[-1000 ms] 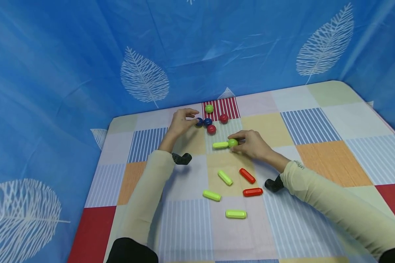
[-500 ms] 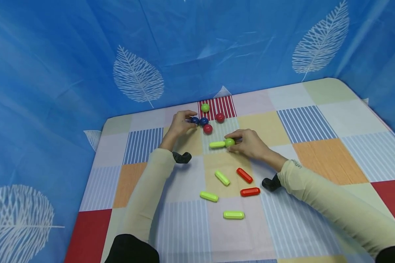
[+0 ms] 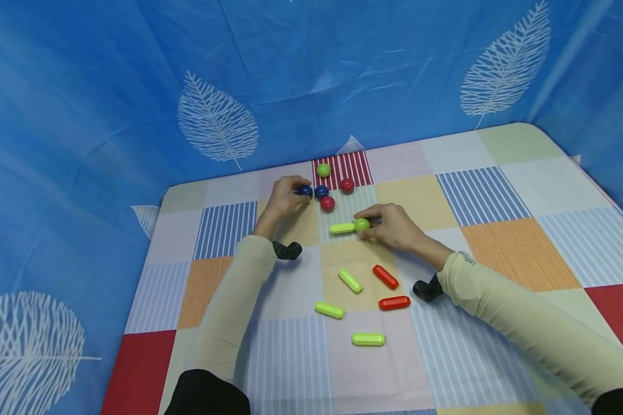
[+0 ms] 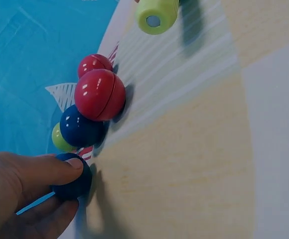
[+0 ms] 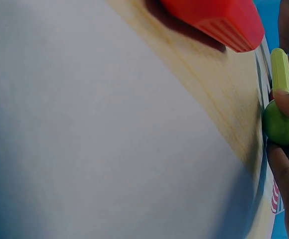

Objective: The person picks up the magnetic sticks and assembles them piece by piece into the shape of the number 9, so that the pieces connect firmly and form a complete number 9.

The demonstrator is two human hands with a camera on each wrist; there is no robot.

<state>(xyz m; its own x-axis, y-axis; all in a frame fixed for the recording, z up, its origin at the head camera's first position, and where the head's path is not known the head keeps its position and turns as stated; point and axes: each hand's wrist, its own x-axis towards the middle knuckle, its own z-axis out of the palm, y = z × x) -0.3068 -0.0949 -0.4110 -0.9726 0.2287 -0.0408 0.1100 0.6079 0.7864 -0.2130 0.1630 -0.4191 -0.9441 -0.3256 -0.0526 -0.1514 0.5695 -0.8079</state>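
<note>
My left hand (image 3: pixel 285 197) pinches a dark blue ball (image 4: pixel 79 186) between thumb and fingers at the far side of the table. Just right of it sit a second blue ball (image 3: pixel 321 192) and a glossy red ball (image 3: pixel 327 203). My right hand (image 3: pixel 396 226) grips a green ball (image 3: pixel 362 225) with thumb and fingers. A yellow-green rod (image 3: pixel 342 228) sticks out leftward from that ball, end against it. In the left wrist view, the rod's free end shows a grey metal disc (image 4: pixel 153 21).
Another red ball (image 3: pixel 347 185) and a green ball (image 3: pixel 323 170) lie farther back. Nearer me are two red rods (image 3: pixel 394 303) and several yellow-green rods, one (image 3: pixel 368 339) closest. A blue leaf-print curtain (image 3: pixel 342 75) hangs behind the patchwork-covered table (image 3: pixel 498 253).
My left hand has drawn its blue ball slightly left, widening the gap to the other blue ball. The right hand keeps its grip in place. The head view shifted slightly at first.
</note>
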